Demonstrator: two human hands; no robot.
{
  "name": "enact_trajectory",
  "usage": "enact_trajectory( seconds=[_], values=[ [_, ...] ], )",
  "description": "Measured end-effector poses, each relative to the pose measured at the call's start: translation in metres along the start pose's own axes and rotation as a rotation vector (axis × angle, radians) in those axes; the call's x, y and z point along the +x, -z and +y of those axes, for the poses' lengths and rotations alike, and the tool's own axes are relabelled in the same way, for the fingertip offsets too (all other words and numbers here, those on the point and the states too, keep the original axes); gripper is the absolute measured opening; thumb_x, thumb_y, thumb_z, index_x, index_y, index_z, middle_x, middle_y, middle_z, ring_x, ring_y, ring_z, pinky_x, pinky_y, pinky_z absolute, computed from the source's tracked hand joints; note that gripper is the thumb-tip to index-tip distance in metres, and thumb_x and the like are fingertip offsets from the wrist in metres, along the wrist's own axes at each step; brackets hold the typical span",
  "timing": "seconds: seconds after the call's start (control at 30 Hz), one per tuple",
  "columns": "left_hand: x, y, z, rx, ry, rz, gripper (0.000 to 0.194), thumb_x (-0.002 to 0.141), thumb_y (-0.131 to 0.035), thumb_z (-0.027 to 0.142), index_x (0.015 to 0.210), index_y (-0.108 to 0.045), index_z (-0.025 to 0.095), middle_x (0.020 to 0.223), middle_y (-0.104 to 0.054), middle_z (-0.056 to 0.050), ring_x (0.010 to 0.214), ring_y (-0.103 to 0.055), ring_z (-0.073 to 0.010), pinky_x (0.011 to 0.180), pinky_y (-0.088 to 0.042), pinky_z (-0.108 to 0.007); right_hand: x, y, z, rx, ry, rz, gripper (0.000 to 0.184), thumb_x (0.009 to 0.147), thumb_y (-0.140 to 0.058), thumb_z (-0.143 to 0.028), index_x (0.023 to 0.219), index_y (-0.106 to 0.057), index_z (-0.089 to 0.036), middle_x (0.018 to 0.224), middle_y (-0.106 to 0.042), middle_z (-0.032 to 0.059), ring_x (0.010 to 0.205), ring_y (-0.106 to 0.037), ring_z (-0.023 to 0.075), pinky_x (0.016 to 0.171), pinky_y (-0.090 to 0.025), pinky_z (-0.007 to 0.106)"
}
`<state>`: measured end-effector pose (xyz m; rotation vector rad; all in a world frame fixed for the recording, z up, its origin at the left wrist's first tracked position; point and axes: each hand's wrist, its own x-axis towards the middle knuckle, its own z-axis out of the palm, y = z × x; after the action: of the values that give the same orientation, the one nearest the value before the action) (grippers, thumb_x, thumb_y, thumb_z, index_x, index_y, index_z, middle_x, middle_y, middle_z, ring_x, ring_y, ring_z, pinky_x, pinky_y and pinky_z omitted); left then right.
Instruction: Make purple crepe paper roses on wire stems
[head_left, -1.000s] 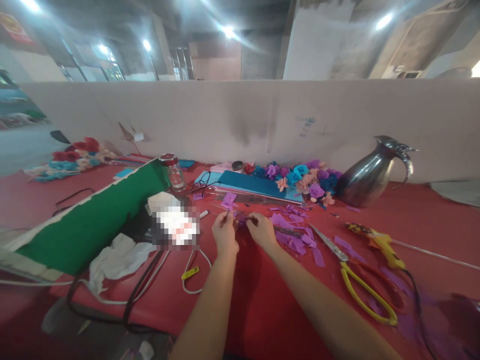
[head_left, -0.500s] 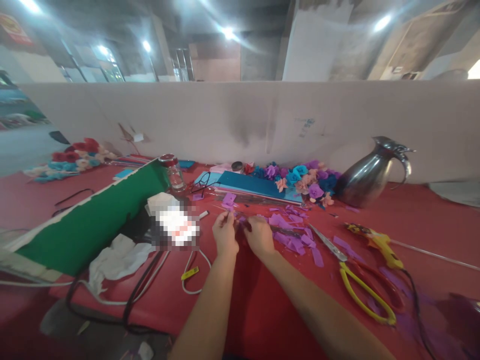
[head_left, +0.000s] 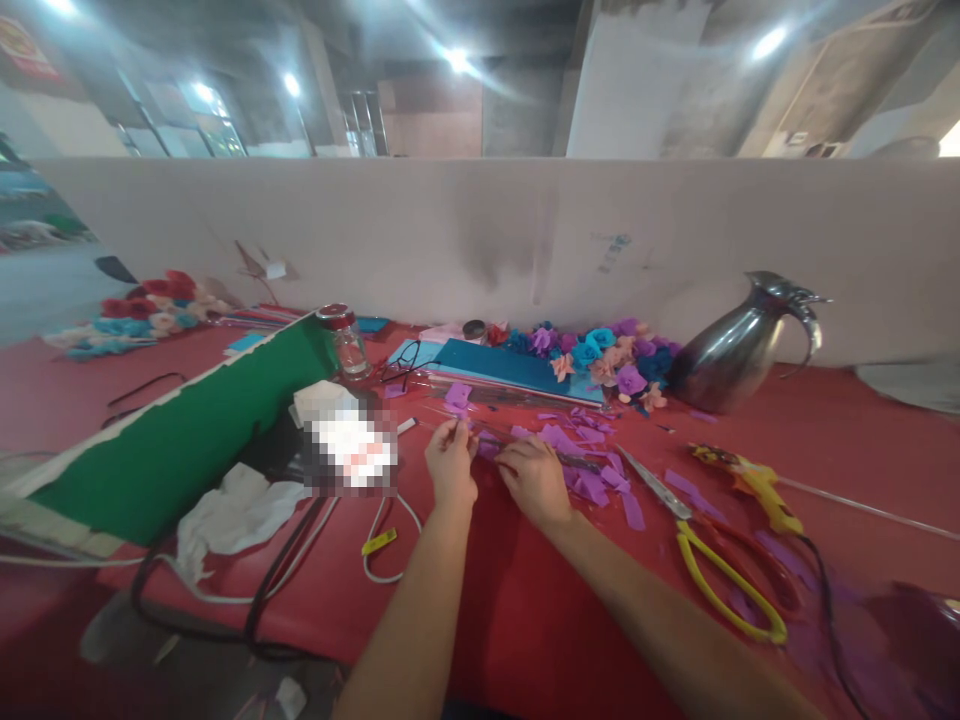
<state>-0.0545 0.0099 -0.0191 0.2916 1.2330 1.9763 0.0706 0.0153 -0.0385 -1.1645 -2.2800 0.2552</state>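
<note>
My left hand (head_left: 451, 468) is closed in a pinch above the red table; what is between the fingertips is too small to make out. Just beyond them is a piece of purple paper (head_left: 457, 398); whether they touch it I cannot tell. To the right, my right hand (head_left: 538, 482) has its fingers bent and drawn together, pointing left, over a thin dark length and purple scraps. Its fingertips hide what they grip. Purple paper strips (head_left: 592, 487) lie scattered beside this hand. Long-bladed scissors (head_left: 679, 508) with yellow and red handles rest open farther right.
A yellow glue gun (head_left: 769, 495) and a metal jug (head_left: 731, 345) stand on the right. Behind the hands are blue sheets (head_left: 502, 368), eyeglasses (head_left: 407, 365) and paper flowers (head_left: 600, 345). A lidded jar (head_left: 346, 345), green board (head_left: 195, 430), crumpled tissue (head_left: 240, 510) and cables occupy the left.
My right hand has moved right and slightly down, away from my left hand, and the gap between them is wider. The left hand stays almost in place.
</note>
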Motion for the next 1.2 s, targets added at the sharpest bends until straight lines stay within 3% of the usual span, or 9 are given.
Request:
enact_trajectory(
  seconds=[0.37, 0.53, 0.7, 0.93, 1.2],
  values=[
    [-0.002, -0.001, 0.001, -0.014, -0.009, -0.013, 0.038, 0.045, -0.085, 0.036, 0.066, -0.062, 0.015, 0.057, -0.055, 0.005, 0.053, -0.052, -0.0075, 0.057, -0.048, -0.024, 0.011, 0.005, -0.024, -0.224, -0.260, -0.059, 0.017, 0.084, -0.056, -0.031, 0.086, -0.069, -0.021, 0.091, -0.073, 0.0076, 0.097, -0.057, 0.0267, 0.081, -0.034, 0.038],
    [-0.002, -0.001, 0.000, -0.017, 0.006, -0.018, 0.037, 0.046, -0.085, 0.036, 0.068, -0.063, 0.015, 0.058, -0.055, 0.005, 0.055, -0.053, -0.0067, 0.059, -0.049, -0.023, 0.008, 0.005, -0.021, -0.182, -0.363, -0.069, 0.017, 0.084, -0.053, -0.028, 0.079, -0.068, -0.022, 0.083, -0.072, 0.0057, 0.094, -0.058, 0.0258, 0.081, -0.034, 0.038],
    [-0.001, -0.001, -0.002, -0.024, 0.016, 0.000, 0.039, 0.044, -0.085, 0.037, 0.068, -0.063, 0.015, 0.058, -0.055, 0.005, 0.054, -0.053, -0.0060, 0.058, -0.048, -0.022, 0.003, 0.005, -0.016, -0.118, -0.478, -0.081, 0.020, 0.085, -0.051, -0.028, 0.077, -0.068, -0.022, 0.087, -0.072, 0.0050, 0.096, -0.055, 0.0266, 0.078, -0.034, 0.036],
    [-0.001, -0.002, 0.000, -0.022, 0.015, 0.016, 0.039, 0.042, -0.086, 0.036, 0.066, -0.063, 0.015, 0.058, -0.055, 0.005, 0.054, -0.052, -0.0058, 0.057, -0.048, -0.021, 0.001, 0.005, -0.011, -0.078, -0.518, -0.071, 0.024, 0.086, -0.050, -0.031, 0.085, -0.072, -0.020, 0.099, -0.070, 0.0068, 0.097, -0.050, 0.0270, 0.079, -0.033, 0.035],
    [-0.003, -0.001, 0.001, -0.008, 0.028, -0.033, 0.036, 0.045, -0.085, 0.036, 0.065, -0.062, 0.015, 0.056, -0.054, 0.005, 0.055, -0.052, -0.0066, 0.060, -0.049, -0.023, -0.005, 0.002, -0.019, 0.030, -0.442, -0.019, 0.016, 0.079, -0.059, -0.027, 0.072, -0.071, -0.020, 0.093, -0.069, 0.0045, 0.094, -0.049, 0.0248, 0.077, -0.033, 0.032]
  ],
)
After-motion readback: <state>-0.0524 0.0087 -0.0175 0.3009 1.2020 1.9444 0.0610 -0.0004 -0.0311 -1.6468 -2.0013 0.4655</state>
